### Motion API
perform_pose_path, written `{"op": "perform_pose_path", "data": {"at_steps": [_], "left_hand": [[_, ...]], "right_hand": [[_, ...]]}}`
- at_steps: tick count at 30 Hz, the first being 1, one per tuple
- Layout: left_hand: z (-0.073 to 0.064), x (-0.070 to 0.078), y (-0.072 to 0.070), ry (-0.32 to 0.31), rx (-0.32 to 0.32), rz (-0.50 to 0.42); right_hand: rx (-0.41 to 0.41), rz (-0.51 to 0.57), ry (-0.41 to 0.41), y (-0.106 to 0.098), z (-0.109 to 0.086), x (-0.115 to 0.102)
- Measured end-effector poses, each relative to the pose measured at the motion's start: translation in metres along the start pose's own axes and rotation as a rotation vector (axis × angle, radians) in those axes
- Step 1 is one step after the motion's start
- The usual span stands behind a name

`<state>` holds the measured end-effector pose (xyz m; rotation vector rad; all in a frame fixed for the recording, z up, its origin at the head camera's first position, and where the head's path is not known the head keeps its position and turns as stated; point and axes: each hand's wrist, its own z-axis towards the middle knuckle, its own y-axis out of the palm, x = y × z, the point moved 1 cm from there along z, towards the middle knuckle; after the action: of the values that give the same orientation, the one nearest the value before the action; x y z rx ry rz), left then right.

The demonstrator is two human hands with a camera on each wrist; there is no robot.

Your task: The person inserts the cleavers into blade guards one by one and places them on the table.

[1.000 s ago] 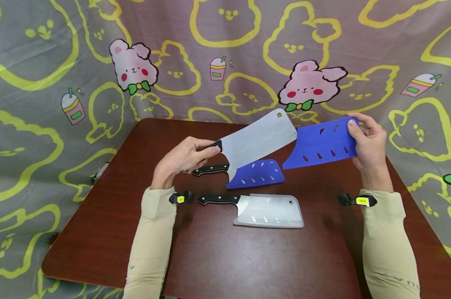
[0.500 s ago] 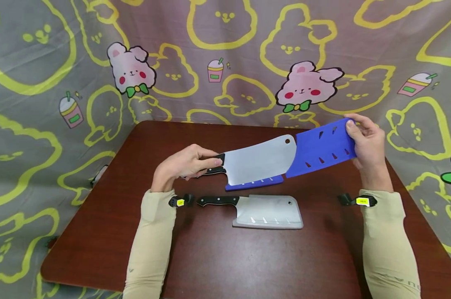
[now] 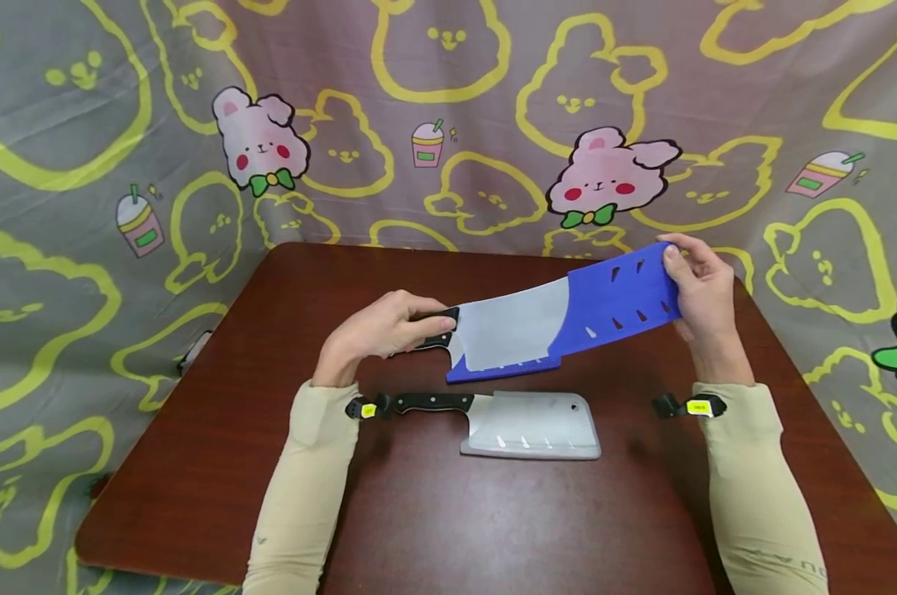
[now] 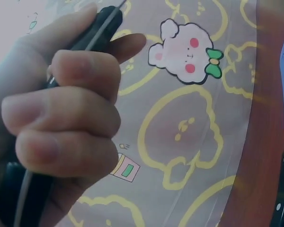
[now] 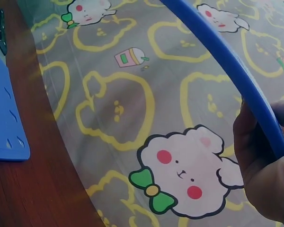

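My left hand (image 3: 392,326) grips the black handle of a cleaver (image 3: 513,324), its fingers curled round it in the left wrist view. The blade's front end is inside a blue slotted blade sheath (image 3: 615,293), while the rear part of the blade shows bare. At the sheath's far right end my right hand (image 3: 701,285) pinches it between thumb and fingers. Both are raised over the table and slant up to the right. In the right wrist view the held sheath (image 5: 227,71) appears edge-on.
Behind the held cleaver, a second cleaver in a blue sheath (image 3: 466,373) lies on the brown table (image 3: 195,463), partly covered in the head view. Nearer lies another cleaver in a translucent sheath (image 3: 533,426). A patterned curtain (image 3: 485,74) surrounds the table's back and sides.
The cleaver's blade has tipped down to line up with the sheath. My right hand has brought the sheath leftward, and its opening has slid over the blade's front end.
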<state>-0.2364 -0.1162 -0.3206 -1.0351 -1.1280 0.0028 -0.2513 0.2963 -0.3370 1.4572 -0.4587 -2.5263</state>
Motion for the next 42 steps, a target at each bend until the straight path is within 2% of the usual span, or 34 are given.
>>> {"op": "perform_pose_path", "data": {"at_steps": [5, 10, 18, 23, 28, 32, 35, 39, 42], "left_hand": [[-0.001, 0.005, 0.0, 0.0, 0.016, 0.032], [-0.005, 0.014, -0.003, 0.03, 0.03, 0.095], [-0.004, 0.016, 0.0, 0.021, 0.027, 0.142], [0.009, 0.017, 0.014, 0.052, 0.031, 0.163], [0.019, 0.019, 0.026, 0.049, 0.064, 0.208], [0.021, 0.02, 0.031, 0.038, 0.076, 0.247], [0.02, 0.02, 0.031, 0.016, 0.07, 0.236], [0.021, 0.019, 0.032, -0.029, 0.037, 0.204], [0.022, 0.018, 0.035, -0.036, 0.016, 0.213]], "right_hand": [[0.014, 0.033, 0.013, 0.003, -0.001, 0.003], [0.017, 0.024, 0.028, 0.005, -0.002, 0.003], [-0.051, -0.017, 0.051, 0.012, -0.006, 0.005], [-0.131, -0.148, 0.098, 0.035, -0.017, 0.017], [-0.203, -0.27, 0.119, 0.05, -0.028, 0.03], [-0.248, -0.339, 0.122, 0.051, -0.033, 0.036], [-0.289, -0.396, 0.152, 0.049, -0.033, 0.036], [-0.362, -0.573, 0.217, 0.044, -0.028, 0.028], [-0.419, -0.727, 0.281, 0.039, -0.024, 0.02]]}}
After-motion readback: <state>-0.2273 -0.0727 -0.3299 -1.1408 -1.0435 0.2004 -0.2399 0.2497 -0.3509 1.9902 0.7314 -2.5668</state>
